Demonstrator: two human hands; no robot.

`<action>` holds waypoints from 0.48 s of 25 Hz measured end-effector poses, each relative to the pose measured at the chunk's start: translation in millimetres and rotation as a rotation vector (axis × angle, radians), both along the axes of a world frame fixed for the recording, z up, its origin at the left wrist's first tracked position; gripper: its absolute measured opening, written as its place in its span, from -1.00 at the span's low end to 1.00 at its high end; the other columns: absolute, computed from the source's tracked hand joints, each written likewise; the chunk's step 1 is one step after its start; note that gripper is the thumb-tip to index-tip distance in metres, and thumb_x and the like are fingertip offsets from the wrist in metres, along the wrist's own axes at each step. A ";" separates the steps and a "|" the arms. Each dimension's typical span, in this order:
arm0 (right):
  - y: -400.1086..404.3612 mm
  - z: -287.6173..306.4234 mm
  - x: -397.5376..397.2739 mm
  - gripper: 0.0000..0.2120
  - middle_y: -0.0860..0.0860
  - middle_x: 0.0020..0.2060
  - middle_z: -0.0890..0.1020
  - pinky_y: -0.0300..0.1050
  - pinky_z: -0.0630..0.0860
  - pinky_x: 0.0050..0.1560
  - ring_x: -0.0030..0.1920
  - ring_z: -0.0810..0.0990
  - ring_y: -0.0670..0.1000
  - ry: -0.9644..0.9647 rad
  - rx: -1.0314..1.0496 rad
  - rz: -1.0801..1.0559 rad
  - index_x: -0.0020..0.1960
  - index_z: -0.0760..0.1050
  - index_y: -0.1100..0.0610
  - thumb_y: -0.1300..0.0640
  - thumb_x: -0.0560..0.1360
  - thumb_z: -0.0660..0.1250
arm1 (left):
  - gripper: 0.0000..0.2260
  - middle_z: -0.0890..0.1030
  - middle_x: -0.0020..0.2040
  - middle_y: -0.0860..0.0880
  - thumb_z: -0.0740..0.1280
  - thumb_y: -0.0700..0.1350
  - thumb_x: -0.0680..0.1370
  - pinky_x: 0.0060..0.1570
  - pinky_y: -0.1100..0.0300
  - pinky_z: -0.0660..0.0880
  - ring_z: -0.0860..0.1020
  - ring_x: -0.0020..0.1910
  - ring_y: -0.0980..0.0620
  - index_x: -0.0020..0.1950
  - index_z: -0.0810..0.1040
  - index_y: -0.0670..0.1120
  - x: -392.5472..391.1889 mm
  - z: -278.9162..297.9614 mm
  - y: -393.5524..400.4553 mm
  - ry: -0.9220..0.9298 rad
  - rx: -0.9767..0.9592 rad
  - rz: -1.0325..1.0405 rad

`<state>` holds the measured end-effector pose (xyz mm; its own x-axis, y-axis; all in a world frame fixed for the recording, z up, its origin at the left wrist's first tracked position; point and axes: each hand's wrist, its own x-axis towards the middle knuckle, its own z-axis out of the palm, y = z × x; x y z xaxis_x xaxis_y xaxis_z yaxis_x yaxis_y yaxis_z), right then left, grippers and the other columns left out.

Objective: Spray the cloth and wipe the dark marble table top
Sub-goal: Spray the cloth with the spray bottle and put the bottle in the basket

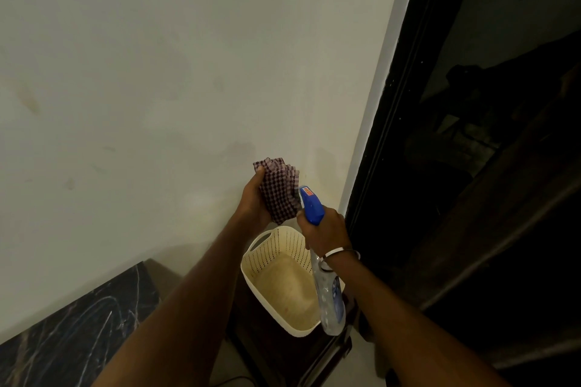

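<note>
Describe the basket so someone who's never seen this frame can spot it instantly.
Start at the pale wall and follow it down to where it meets the dark door frame on the right. Just below the two raised hands, between the forearms, sits the cream plastic basket. Its perforated sides and cut-out handle slot set it apart from the dark marble table top at lower left and the clear spray bottle overlapping its right edge.

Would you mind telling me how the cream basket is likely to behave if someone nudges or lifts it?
The basket looks like thin perforated plastic and seems empty, so it is probably light and would slide or tip easily. Its cut-out handle suggests an easy one-hand lift. It appears to sit on a dark stand beside the wall, so a firm push might knock it off.
</note>
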<state>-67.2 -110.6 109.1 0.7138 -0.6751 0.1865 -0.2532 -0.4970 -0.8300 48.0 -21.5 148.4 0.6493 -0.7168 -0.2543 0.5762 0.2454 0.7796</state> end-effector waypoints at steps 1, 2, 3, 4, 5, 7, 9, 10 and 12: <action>-2.3 0.4 -0.6 -0.83 -0.14 -0.48 0.40 -0.36 0.34 -0.32 -0.42 0.43 -0.08 0.007 -0.019 0.003 -0.18 0.39 0.02 0.09 0.51 0.37 | -0.47 0.45 0.40 -0.15 -0.03 0.17 0.65 0.11 -0.05 0.50 0.51 0.24 -0.12 0.49 0.31 -0.10 0.6 -0.3 1.2 0.000 0.002 -0.003; -4.0 0.9 -1.4 -0.78 -0.14 -0.50 0.39 -0.37 0.34 -0.34 -0.44 0.44 -0.07 0.020 -0.037 0.010 -0.25 0.37 -0.02 0.09 0.51 0.37 | -0.47 0.45 0.40 -0.15 -0.04 0.17 0.65 0.10 -0.06 0.49 0.51 0.24 -0.12 0.49 0.31 -0.10 0.6 -0.6 2.1 -0.003 0.004 -0.007; -5.5 0.6 -2.2 -0.72 -0.13 -0.51 0.40 -0.37 0.35 -0.34 -0.44 0.46 -0.04 0.034 -0.051 0.016 -0.30 0.33 -0.07 0.09 0.51 0.37 | -0.47 0.45 0.40 -0.15 -0.04 0.17 0.64 0.09 -0.06 0.50 0.53 0.22 -0.11 0.49 0.32 -0.09 0.0 -0.5 2.6 -0.008 0.007 -0.010; -6.4 -0.2 -2.8 -0.69 -0.10 -0.51 0.41 -0.37 0.36 -0.34 -0.43 0.47 -0.01 0.046 -0.058 0.018 -0.31 0.30 -0.11 0.08 0.51 0.37 | -0.48 0.45 0.40 -0.15 -0.04 0.17 0.64 0.07 -0.05 0.50 0.54 0.20 -0.09 0.48 0.32 -0.09 -0.5 -0.4 3.1 -0.013 0.008 -0.014; -6.6 -1.1 -3.3 -0.69 -0.08 -0.49 0.42 -0.36 0.37 -0.33 -0.42 0.49 0.02 0.055 -0.053 0.015 -0.31 0.30 -0.11 0.08 0.51 0.36 | -0.48 0.45 0.39 -0.14 -0.04 0.17 0.64 0.06 -0.05 0.51 0.54 0.18 -0.09 0.47 0.32 -0.09 -1.1 -0.2 3.5 -0.014 0.009 -0.017; -6.2 -3.2 -4.7 -0.77 -0.09 -0.47 0.43 -0.37 0.37 -0.31 -0.41 0.47 -0.03 0.056 -0.029 0.007 -0.25 0.36 -0.04 0.09 0.51 0.36 | -0.49 0.45 0.40 -0.15 -0.04 0.17 0.64 0.09 -0.07 0.50 0.53 0.20 -0.11 0.47 0.32 -0.09 -1.9 0.0 3.8 -0.005 0.005 -0.009; -5.6 -5.9 -5.5 -0.84 -0.12 -0.46 0.42 -0.36 0.36 -0.31 -0.42 0.44 -0.08 0.064 -0.009 0.001 -0.18 0.39 0.02 0.09 0.51 0.36 | -0.48 0.44 0.41 -0.16 -0.03 0.16 0.65 0.19 -0.13 0.45 0.49 0.27 -0.15 0.49 0.30 -0.10 -0.7 -0.5 4.3 0.004 0.004 0.007; -4.7 -7.5 -5.9 -0.84 -0.12 -0.47 0.42 -0.35 0.36 -0.30 -0.42 0.43 -0.09 0.081 -0.004 0.000 -0.18 0.39 0.03 0.08 0.51 0.36 | -0.48 0.43 0.41 -0.16 -0.03 0.16 0.65 0.26 -0.17 0.41 0.47 0.31 -0.18 0.50 0.29 -0.11 0.5 -0.9 4.6 0.008 0.005 0.013; -2.7 -11.0 -7.6 -0.76 -0.12 -0.49 0.42 -0.36 0.36 -0.32 -0.44 0.44 -0.11 0.111 0.008 0.003 -0.27 0.36 -0.03 0.07 0.51 0.37 | -0.48 0.43 0.42 -0.17 -0.03 0.16 0.65 0.32 -0.20 0.36 0.43 0.35 -0.20 0.50 0.28 -0.11 2.9 -1.8 5.2 0.012 0.007 0.022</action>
